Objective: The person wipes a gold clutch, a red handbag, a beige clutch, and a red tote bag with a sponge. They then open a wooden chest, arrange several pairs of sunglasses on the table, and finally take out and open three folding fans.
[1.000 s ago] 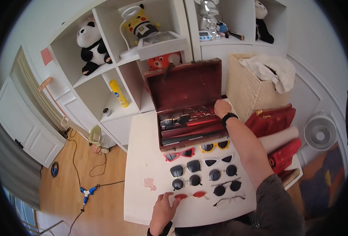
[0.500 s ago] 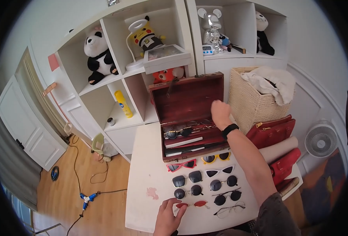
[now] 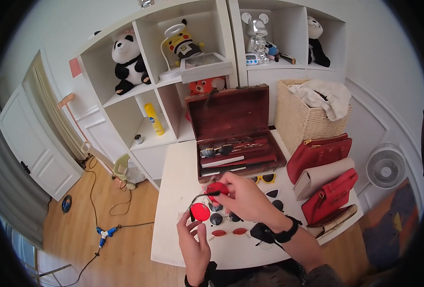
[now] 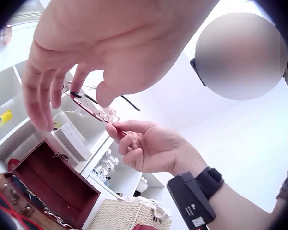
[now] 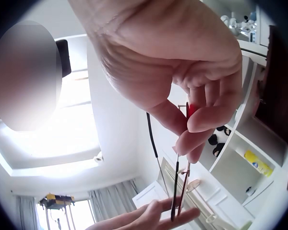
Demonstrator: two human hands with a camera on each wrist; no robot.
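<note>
Over the front of the white table (image 3: 169, 248), my right hand (image 3: 252, 198) pinches a pair of round red-lensed sunglasses (image 3: 200, 212) by the rim of one lens. The left hand (image 3: 196, 248) is raised at the other end of them, fingers fairly straight and parted from the thumb, close about a dark temple arm (image 5: 175, 187). Below lie rows of sunglasses, among them a pair with narrow red lenses (image 3: 229, 233) and a yellow-framed pair (image 3: 268, 178). My right hand and forearm hide part of these rows.
Behind the rows, a dark red case (image 3: 228, 115) stands with its lid up, holding more eyewear. Red handbags (image 3: 319, 153) and a beige one (image 3: 324, 177) line the table's right side. A wicker basket (image 3: 312, 115) and white shelves (image 3: 171, 136) are behind.
My right hand has come from beside the case to the front of the table and now holds the round red sunglasses. The left hand has lifted off the narrow red pair to meet them.
</note>
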